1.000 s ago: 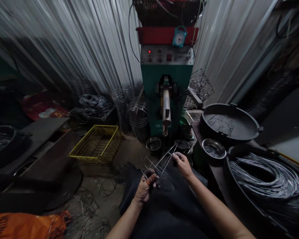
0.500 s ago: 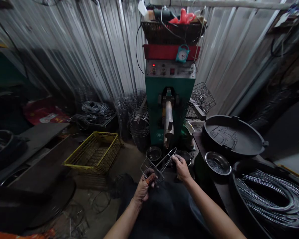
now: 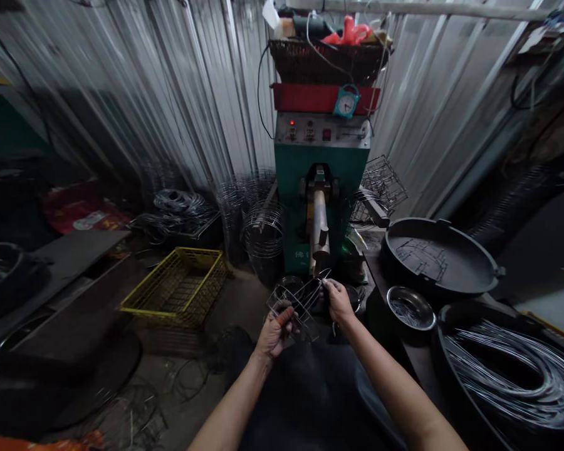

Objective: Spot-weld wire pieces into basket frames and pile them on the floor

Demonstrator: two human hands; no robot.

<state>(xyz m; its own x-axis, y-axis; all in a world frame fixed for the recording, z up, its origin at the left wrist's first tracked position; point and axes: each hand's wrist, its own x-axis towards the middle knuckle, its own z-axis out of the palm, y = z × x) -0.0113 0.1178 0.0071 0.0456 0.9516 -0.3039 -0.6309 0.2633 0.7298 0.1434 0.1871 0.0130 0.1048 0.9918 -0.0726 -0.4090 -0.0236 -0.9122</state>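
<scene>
Both my hands hold a small crossed wire frame point(image 3: 299, 299) in front of me, just below the metal arm point(image 3: 318, 233) of a green machine point(image 3: 320, 181). My left hand point(image 3: 274, 332) is closed on the frame's near left end. An orange cover shows on one of its fingers. My right hand point(image 3: 338, 300) pinches the frame's far right end, close to the arm's tip. The frame lies tilted, its thin rods crossing between my hands.
A yellow wire basket point(image 3: 178, 287) sits on the floor at left. Round wire cages point(image 3: 258, 225) stand beside the machine. At right are a black pan point(image 3: 439, 254), a steel bowl point(image 3: 410, 307) and a black tub of coiled wire point(image 3: 512, 369). Corrugated metal walls stand behind.
My hands have lifted the wire frame up and forward toward the tip of the machine's arm. The view has tilted up, then steadied.
</scene>
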